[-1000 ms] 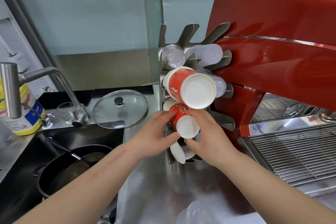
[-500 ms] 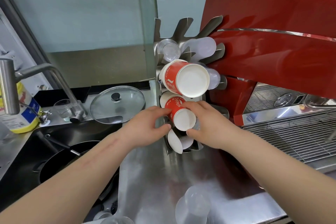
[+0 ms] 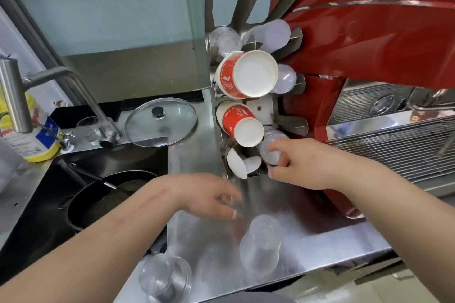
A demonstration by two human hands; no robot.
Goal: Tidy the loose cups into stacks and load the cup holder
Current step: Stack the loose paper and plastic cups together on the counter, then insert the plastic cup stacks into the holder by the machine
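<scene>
At frame centre, both hands have come off the small red paper cup (image 3: 240,123), now seated in the cup holder (image 3: 290,122) under the bigger red cup (image 3: 247,74). Right hand (image 3: 302,165) pinches a clear cup (image 3: 272,147) in the holder's lower slot. Left hand (image 3: 206,195), blurred, fingers loosely spread and holding nothing, drops toward the clear cup stack (image 3: 261,243) on the tabletop (image 3: 320,236); another clear stack (image 3: 165,278) bottom left. Likely next load.
</scene>
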